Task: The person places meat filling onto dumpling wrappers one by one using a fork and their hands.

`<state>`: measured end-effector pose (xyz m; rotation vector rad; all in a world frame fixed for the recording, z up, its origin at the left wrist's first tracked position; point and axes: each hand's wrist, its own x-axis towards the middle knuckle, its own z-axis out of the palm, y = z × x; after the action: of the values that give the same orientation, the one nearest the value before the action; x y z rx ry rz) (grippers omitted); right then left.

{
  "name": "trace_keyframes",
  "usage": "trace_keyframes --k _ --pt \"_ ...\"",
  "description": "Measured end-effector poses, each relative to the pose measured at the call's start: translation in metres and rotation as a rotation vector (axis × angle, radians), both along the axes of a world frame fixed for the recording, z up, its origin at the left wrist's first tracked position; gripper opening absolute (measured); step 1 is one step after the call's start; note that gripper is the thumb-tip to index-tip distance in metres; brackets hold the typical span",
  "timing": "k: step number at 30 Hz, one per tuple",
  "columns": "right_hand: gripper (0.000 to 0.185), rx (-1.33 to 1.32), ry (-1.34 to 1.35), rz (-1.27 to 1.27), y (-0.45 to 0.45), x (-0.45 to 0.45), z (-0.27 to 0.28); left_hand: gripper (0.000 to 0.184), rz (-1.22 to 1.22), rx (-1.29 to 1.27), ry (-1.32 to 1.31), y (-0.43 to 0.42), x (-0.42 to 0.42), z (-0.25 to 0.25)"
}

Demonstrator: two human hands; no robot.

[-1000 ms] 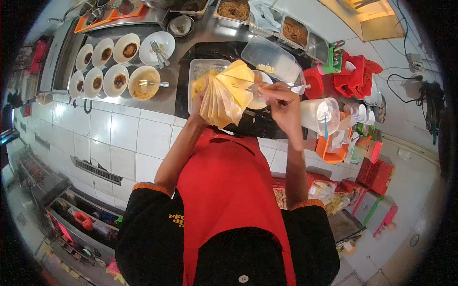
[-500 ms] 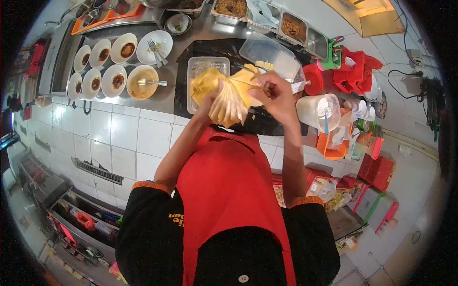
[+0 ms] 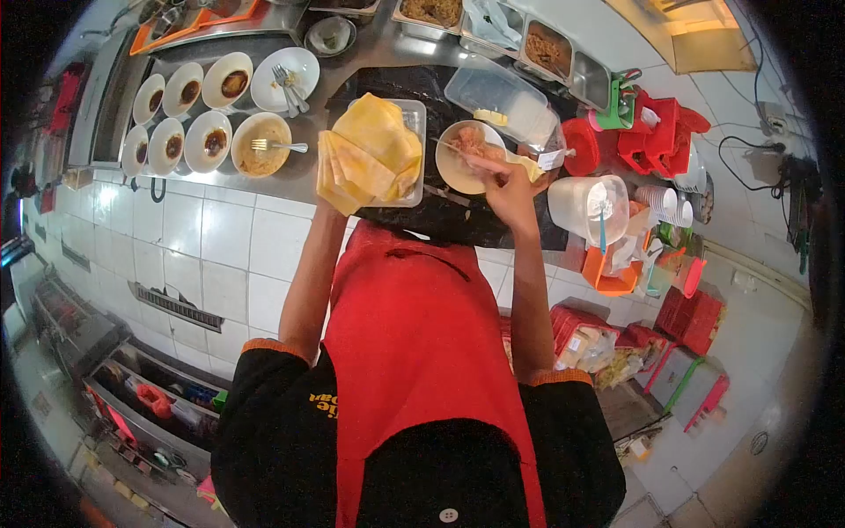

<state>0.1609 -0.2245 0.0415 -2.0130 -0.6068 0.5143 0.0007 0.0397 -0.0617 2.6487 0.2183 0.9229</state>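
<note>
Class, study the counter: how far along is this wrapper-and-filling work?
Looks done: six bowls already hold dark sauce.
In hand: the left hand holds stacked yellow wrappers; the right has a thin utensil at the pink filling.
Apparently left: filling those sheets. No filled one shows, though the stack covers much of the clear container.

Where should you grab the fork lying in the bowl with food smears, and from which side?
Probably best to pinch the fork by its handle, coming from the person's right: the handle's end juts past the rim of the bowl there, while the tines point left, inside it.
</note>
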Motion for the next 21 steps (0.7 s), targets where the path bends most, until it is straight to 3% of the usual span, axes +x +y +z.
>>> trace_keyframes --k 2,6,9,12,13,18,21 --pt "0.025 -0.653 -0.183 -0.068 -0.026 0.023 -0.066 0.067 0.05 -0.045 -0.008 0.002 -0.001 0.0" --pt "0.022 -0.614 -0.228 -0.17 -0.007 0.024 -0.09 0.065 0.12 -0.117 -0.007 0.0 -0.009 -0.003" --pt "0.017 -0.529 -0.312 -0.223 0.011 0.025 -0.087 0.074 -0.012 -0.732 0.033 -0.007 -0.011 -0.008" --pt "0.016 -0.59 -0.337 -0.161 0.01 0.031 -0.101 0.068 -0.123 -1.323 -0.009 -0.012 -0.011 -0.012" --pt "0.016 -0.585 -0.302 -0.148 0.012 0.026 -0.081 0.066 -0.148 -1.463 -0.027 -0.011 -0.01 -0.012" --pt "0.019 -0.698 -0.279 -0.196 0.02 0.022 -0.068 0.056 -0.215 -1.705 -0.041 -0.012 -0.008 -0.01" --pt "0.019 -0.571 -0.289 -0.083 0.009 0.018 -0.068 0.051 -0.228 -1.723 -0.034 -0.01 -0.009 -0.01"
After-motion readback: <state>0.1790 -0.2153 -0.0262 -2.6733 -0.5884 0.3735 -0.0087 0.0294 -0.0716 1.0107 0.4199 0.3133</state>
